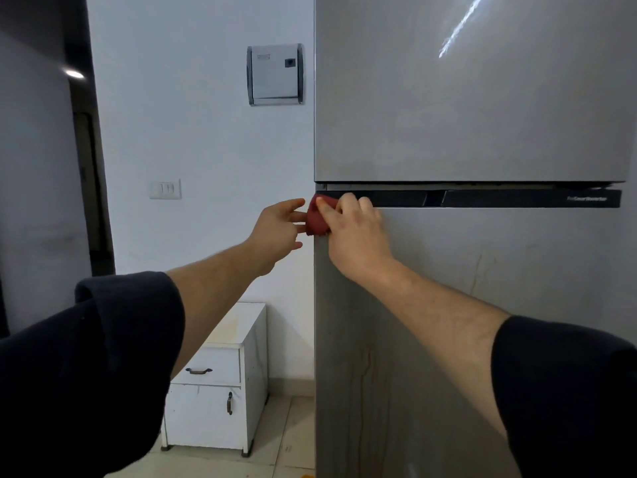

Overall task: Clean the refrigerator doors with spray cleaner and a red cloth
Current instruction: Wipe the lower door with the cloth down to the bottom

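The red cloth (315, 222) is bunched into a small soft lump at the upper left corner of the lower refrigerator door (482, 305), just where the dark handle strip (482, 198) begins. The right hand (351, 229) lies over it with the fingers curled, gripping the cloth and pressing it on the door edge. Only the left part of the cloth comes out from under the fingers.

The left hand (279, 229) comes from the left side, beside the refrigerator, with straight and slightly spread fingers. Their tips are at the cloth, but I cannot tell if they really touch it. So the cloth sits between the two hands, and the right one has the hold.

The lump has no clear long axis. The strip runs horizontally to the right, so I judge that the wiping goes this way from the corner, or down the door.

Both doors are smooth grey metal with a brushed look. The upper door (465, 98) shows a bright reflection, and the lower one has thin vertical drip marks (477, 270). No spray cleaner is in view.

Lower left stands a white cabinet (220, 391) on the tiled floor, and on the wall above it a switch plate (165, 189).
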